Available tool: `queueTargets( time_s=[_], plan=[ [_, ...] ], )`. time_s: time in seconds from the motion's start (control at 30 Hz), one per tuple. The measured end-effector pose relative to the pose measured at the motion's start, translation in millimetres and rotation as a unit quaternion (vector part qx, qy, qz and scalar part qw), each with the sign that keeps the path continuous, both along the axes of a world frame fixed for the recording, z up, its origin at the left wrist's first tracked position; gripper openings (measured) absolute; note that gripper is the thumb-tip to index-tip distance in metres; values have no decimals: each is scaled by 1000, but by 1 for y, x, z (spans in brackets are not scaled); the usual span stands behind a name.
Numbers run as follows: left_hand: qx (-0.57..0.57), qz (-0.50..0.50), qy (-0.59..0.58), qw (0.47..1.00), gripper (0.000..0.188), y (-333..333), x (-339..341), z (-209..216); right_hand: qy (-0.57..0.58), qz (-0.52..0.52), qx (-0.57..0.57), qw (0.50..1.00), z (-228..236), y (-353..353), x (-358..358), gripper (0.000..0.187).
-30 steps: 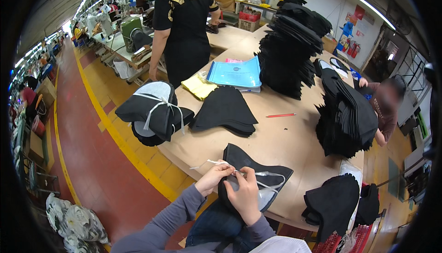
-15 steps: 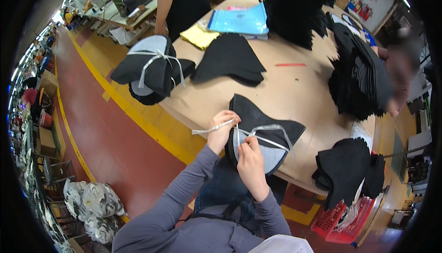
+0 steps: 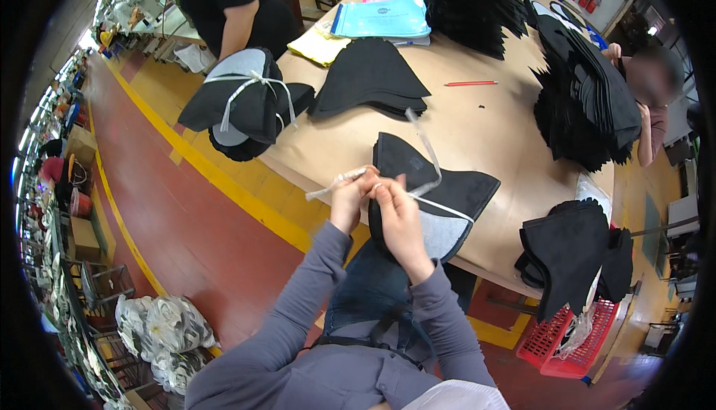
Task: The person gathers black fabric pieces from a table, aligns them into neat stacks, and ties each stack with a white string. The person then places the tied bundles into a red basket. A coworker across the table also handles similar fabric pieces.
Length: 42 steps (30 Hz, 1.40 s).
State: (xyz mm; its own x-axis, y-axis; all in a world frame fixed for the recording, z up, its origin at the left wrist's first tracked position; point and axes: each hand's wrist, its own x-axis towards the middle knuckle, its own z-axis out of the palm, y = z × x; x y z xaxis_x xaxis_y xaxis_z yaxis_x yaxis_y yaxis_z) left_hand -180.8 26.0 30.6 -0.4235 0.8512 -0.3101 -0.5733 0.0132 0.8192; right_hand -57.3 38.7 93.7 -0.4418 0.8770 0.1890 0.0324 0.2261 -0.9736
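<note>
A bundle of black cut fabric pieces (image 3: 464, 185) lies at the table's near edge, with a light grey piece (image 3: 441, 232) on its near side. Across it runs a whitish tie strip (image 3: 444, 210). My left hand (image 3: 349, 200) pinches the strip at the bundle's left edge, and one tail sticks out to the left. Right against it, my right hand (image 3: 400, 220) is closed on the same strip, fingertips touching the left ones. The strip's other end stands up loosely above the bundle. Whatever knot lies between the fingers is hidden.
A tied bundle (image 3: 246, 104) sits at the table's left edge, beside a black stack (image 3: 371, 82). Blue (image 3: 384, 16) and yellow packets (image 3: 317, 46) lie behind, a red pencil (image 3: 471, 83) to their right. Black piles flank a co-worker (image 3: 652, 86); a red basket (image 3: 578, 358) stands below right.
My right hand has moved up to meet the left at the bundle's edge. The strip's loose end, earlier curved over the bundle, now swings upward. The person at the far left has shifted left.
</note>
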Motion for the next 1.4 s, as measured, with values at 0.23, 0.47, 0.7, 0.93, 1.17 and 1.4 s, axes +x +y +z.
queueTargets(
  time_s=[0.23, 0.47, 0.7, 0.93, 1.17, 1.4],
  plan=[
    [-55, 69, 44, 995, 15, 8, 18, -3, 13, -51, -8, 999, -15, -22, 4, 25],
    [-60, 65, 65, 994, 14, 8, 21, 4, 94, -46, -89, 990, -19, -27, 13, 27],
    [-98, -133, 35, 986, 13, 7, -26, 29, 158, -46, -88, 982, -18, -9, 9, 27],
    [44, -145, -150, 977, 21, 4, -5, 9, -74, -84, 289, 951, 9, 5, -30, 8],
    [-6, -53, -32, 998, 20, -7, 12, 29, -127, -79, 64, 987, 19, 44, -33, 17],
    [4, -53, -42, 998, 21, -3, 21, 33, -134, -100, 38, 985, -1, 86, -35, 20]
  ],
)
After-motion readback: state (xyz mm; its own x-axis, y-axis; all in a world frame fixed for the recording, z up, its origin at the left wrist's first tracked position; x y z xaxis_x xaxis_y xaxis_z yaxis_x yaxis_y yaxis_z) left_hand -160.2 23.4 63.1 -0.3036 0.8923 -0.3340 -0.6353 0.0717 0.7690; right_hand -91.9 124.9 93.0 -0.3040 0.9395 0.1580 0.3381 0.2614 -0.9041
